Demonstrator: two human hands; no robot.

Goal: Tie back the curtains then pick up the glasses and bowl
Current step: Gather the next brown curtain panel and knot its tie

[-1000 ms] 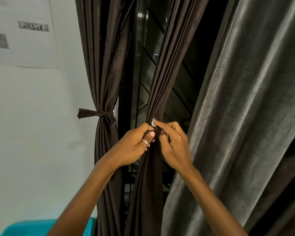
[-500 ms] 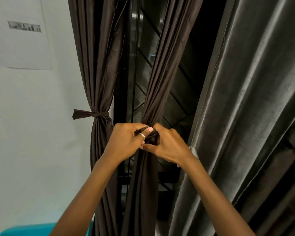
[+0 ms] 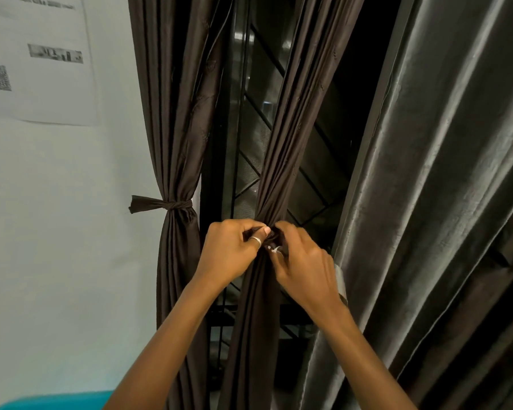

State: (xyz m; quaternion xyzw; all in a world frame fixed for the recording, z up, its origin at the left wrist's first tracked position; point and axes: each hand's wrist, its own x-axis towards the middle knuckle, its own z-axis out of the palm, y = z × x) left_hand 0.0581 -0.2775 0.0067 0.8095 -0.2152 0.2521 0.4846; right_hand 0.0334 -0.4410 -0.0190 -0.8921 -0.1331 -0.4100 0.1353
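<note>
A dark brown middle curtain (image 3: 282, 161) hangs gathered in front of the window. My left hand (image 3: 228, 253) and my right hand (image 3: 301, 261) meet at its waist, and both pinch the dark tie-back strip (image 3: 271, 236) wrapped round the bunched fabric. A ring sits on my left thumb. To the left, another brown curtain (image 3: 175, 128) is bound by a knotted tie-back (image 3: 163, 204). The glasses and bowl are out of view.
A large grey curtain (image 3: 442, 202) hangs loose on the right. The dark window with its metal grille (image 3: 255, 173) is behind the curtains. A paper sheet (image 3: 39, 60) is stuck on the pale wall at left. A teal edge (image 3: 54, 400) shows at the bottom left.
My hands have shifted a little around the tie-back, the right hand turning over the knot. The small white tag seen above the fingers a second ago now shows below them.
</note>
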